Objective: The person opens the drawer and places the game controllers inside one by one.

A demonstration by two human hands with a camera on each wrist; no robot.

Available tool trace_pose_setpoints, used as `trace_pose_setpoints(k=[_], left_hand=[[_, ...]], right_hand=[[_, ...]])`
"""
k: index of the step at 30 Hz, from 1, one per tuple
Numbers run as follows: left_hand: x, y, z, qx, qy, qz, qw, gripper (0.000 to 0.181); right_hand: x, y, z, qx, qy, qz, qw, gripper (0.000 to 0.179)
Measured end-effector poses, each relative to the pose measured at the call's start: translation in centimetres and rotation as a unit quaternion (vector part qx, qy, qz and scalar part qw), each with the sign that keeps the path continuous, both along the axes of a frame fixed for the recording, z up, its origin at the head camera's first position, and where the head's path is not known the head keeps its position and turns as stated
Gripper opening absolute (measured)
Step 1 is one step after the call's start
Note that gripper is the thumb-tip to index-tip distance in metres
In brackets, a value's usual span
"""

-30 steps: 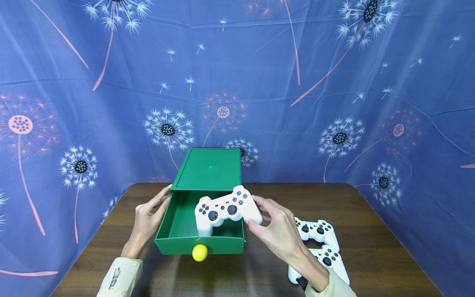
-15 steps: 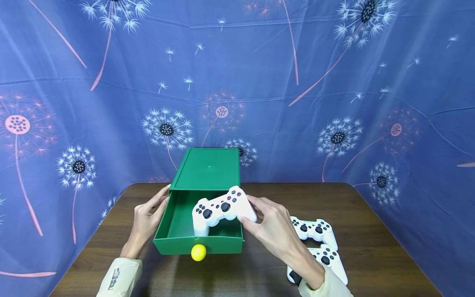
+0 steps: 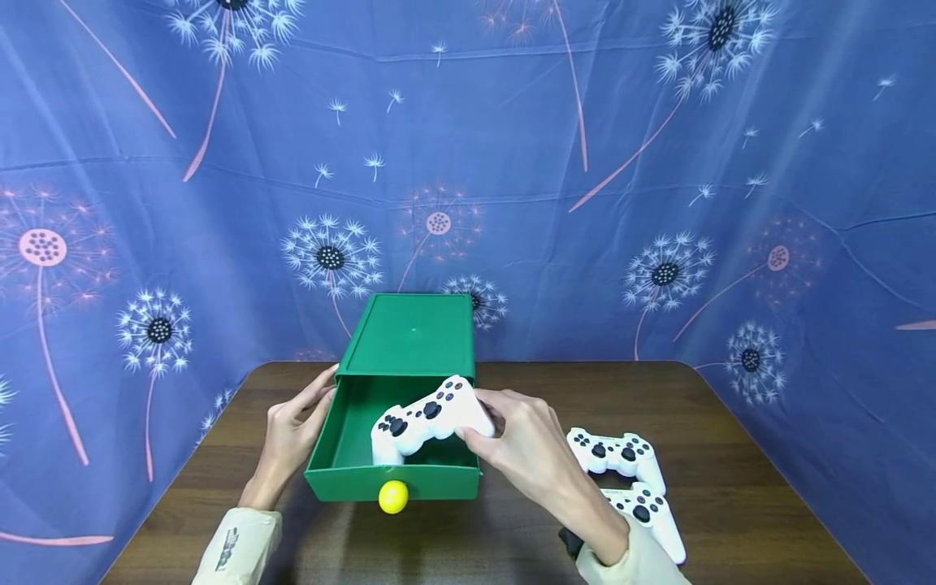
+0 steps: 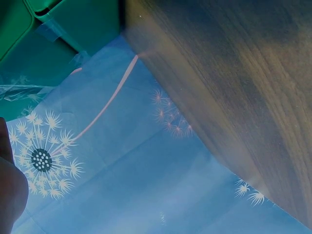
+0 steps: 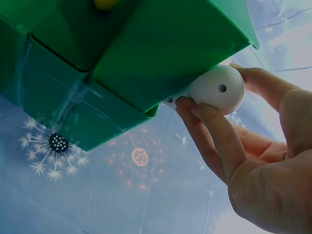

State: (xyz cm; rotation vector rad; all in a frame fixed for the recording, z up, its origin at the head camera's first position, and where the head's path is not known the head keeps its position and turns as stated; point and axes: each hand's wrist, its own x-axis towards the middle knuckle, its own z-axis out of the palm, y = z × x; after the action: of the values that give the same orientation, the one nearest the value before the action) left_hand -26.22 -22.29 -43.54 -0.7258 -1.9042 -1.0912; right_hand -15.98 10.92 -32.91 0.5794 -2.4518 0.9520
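Note:
A white game controller (image 3: 433, 418) is tilted over the pulled-out green drawer (image 3: 391, 485), its left grip low inside behind the drawer's front. My right hand (image 3: 530, 451) pinches its right grip between thumb and fingers. In the right wrist view, the rounded end of the controller (image 5: 222, 88) shows between the fingers, beside the drawer's side wall. My left hand (image 3: 292, 435) touches the left side of the green box (image 3: 413, 333) with fairly straight fingers. Only a dark bit of the left hand (image 4: 10, 195) shows in the left wrist view.
On the wooden table (image 3: 731, 487), right of my right arm, lie two more white controllers, one farther back (image 3: 617, 455) and one nearer (image 3: 654, 516), partly hidden by the arm. A yellow round knob (image 3: 393, 496) sticks out of the drawer front. A blue patterned cloth (image 3: 541, 268) hangs behind.
My right hand has moved left and slightly down with the controller, which now sits farther left and lower in the drawer and is tilted more. My left hand has stayed at the box.

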Motion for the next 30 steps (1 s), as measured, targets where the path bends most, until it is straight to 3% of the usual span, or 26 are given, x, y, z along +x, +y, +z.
trace_pose_setpoints(k=[11, 30], left_hand=[[0.1, 0.2, 0.1, 0.004, 0.016, 0.002, 0.9999, 0.055], [0.2, 0.2, 0.2, 0.002, 0.000, 0.004, 1.0000, 0.054]], right_hand=[[0.1, -0.7, 0.1, 0.014, 0.002, 0.019, 0.9997, 0.039], [0.1, -1.5, 0.2, 0.038, 0.004, 0.020, 0.9991, 0.039]])
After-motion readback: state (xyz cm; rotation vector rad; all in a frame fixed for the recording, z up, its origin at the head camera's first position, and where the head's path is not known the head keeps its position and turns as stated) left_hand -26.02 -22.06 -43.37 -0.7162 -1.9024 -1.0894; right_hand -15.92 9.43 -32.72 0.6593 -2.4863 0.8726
